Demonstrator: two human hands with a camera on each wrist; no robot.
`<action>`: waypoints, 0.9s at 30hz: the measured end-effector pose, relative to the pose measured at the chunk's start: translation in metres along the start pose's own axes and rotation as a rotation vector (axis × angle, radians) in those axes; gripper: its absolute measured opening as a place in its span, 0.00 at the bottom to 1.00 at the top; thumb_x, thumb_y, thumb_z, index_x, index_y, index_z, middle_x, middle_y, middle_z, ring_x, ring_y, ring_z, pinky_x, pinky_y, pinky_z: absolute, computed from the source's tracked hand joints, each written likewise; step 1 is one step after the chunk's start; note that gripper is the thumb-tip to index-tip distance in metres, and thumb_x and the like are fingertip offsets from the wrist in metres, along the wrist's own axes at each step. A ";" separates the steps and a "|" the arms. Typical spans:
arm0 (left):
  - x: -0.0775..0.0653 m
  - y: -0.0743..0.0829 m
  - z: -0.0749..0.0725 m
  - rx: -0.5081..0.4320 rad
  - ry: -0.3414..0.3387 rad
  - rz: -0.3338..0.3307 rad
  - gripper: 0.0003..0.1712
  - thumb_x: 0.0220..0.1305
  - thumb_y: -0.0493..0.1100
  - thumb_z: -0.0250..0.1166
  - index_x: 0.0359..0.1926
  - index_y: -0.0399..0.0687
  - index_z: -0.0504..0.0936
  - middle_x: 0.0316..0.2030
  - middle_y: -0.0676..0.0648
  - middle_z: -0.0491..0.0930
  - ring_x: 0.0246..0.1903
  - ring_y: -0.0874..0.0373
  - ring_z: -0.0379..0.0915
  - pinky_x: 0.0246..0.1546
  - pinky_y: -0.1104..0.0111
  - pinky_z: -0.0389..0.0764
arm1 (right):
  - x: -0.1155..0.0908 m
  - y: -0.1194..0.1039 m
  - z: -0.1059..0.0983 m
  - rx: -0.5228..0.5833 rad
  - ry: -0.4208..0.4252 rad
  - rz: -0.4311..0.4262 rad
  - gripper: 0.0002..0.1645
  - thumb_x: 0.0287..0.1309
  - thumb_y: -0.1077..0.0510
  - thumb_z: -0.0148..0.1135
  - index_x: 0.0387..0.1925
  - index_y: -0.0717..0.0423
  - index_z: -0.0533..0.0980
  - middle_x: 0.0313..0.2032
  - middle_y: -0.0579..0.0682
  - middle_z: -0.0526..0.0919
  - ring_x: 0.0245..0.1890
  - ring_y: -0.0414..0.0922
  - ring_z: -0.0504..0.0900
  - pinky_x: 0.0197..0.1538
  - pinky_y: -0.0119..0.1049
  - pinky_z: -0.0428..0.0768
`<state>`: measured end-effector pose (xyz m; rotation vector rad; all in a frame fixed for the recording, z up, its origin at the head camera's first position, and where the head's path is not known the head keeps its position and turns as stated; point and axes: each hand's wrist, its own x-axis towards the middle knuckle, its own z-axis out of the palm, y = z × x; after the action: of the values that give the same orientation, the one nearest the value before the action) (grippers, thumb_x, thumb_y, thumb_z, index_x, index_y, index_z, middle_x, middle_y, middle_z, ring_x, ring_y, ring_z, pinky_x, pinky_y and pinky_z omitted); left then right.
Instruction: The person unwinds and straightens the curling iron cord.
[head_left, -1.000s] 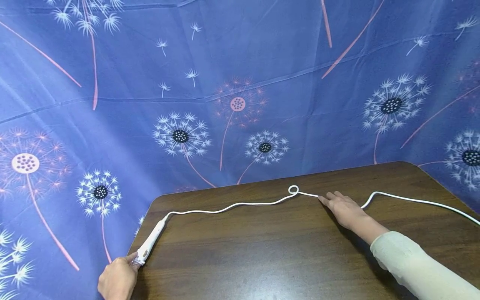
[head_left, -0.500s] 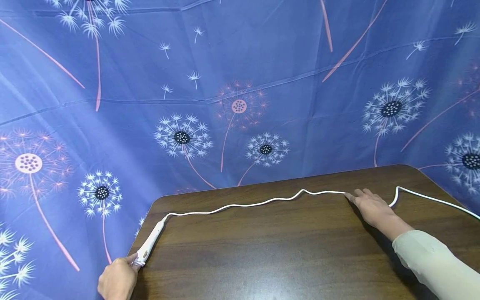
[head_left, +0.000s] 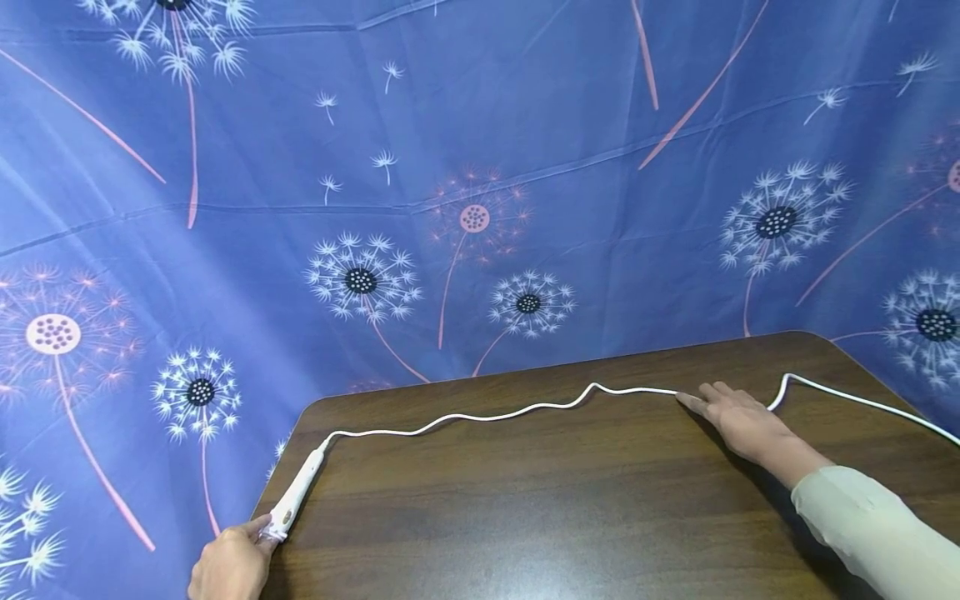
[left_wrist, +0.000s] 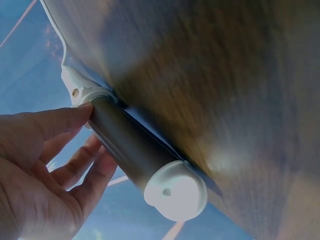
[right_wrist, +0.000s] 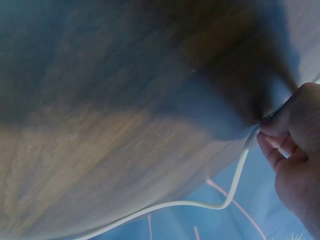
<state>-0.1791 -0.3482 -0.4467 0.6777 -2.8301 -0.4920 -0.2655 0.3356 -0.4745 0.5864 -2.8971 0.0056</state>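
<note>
A white curling iron (head_left: 299, 492) lies slantwise near the table's left edge. My left hand (head_left: 231, 567) holds it at its near end, where thumb and fingers grip around the collar. In the left wrist view its dark barrel (left_wrist: 131, 140) runs to a white end cap (left_wrist: 182, 192). From the handle's far end a white power cord (head_left: 491, 417) runs wavily along the back of the table. My right hand (head_left: 742, 423) pinches this cord at the right; in the right wrist view the thumb and fingers (right_wrist: 271, 152) close on it. Part of the cord is hidden under that hand.
The brown wooden table (head_left: 517, 517) has rounded back corners. Blue dandelion-patterned cloth (head_left: 420, 125) hangs right behind it and along its left side. Past my right hand, the cord continues off the table's right side.
My right hand moved right along the table, then slightly back left. The small loop in the cord opened out into a shallow bend. My left hand and the curling iron stayed nearly in place.
</note>
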 end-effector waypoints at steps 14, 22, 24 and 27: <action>0.000 0.001 0.007 -0.047 0.046 -0.024 0.22 0.55 0.43 0.67 0.54 0.50 0.81 0.49 0.27 0.75 0.43 0.23 0.70 0.30 0.45 0.72 | 0.001 -0.002 0.001 -0.050 0.125 -0.092 0.44 0.40 0.79 0.60 0.65 0.59 0.66 0.56 0.68 0.72 0.56 0.69 0.71 0.55 0.65 0.68; 0.000 0.000 0.008 -0.073 0.063 0.031 0.23 0.53 0.44 0.68 0.52 0.48 0.81 0.47 0.26 0.75 0.41 0.22 0.71 0.27 0.45 0.71 | 0.002 -0.002 0.001 -0.011 0.236 -0.097 0.38 0.43 0.73 0.61 0.61 0.61 0.69 0.52 0.63 0.74 0.52 0.63 0.73 0.49 0.65 0.71; -0.001 0.000 0.007 -0.067 0.066 0.051 0.23 0.53 0.44 0.68 0.52 0.48 0.80 0.45 0.26 0.75 0.41 0.22 0.70 0.27 0.44 0.71 | 0.002 -0.004 0.001 0.000 0.242 -0.086 0.38 0.43 0.72 0.62 0.62 0.61 0.68 0.52 0.63 0.74 0.52 0.63 0.73 0.50 0.65 0.70; -0.001 0.003 0.006 -0.059 0.069 0.055 0.22 0.56 0.45 0.66 0.53 0.47 0.80 0.46 0.29 0.74 0.43 0.24 0.69 0.30 0.41 0.71 | 0.002 -0.007 -0.001 0.006 0.264 -0.059 0.39 0.43 0.71 0.63 0.62 0.61 0.68 0.52 0.63 0.73 0.51 0.62 0.73 0.49 0.65 0.70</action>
<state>-0.1808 -0.3436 -0.4512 0.5921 -2.7498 -0.5292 -0.2645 0.3284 -0.4732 0.6207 -2.6244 0.0775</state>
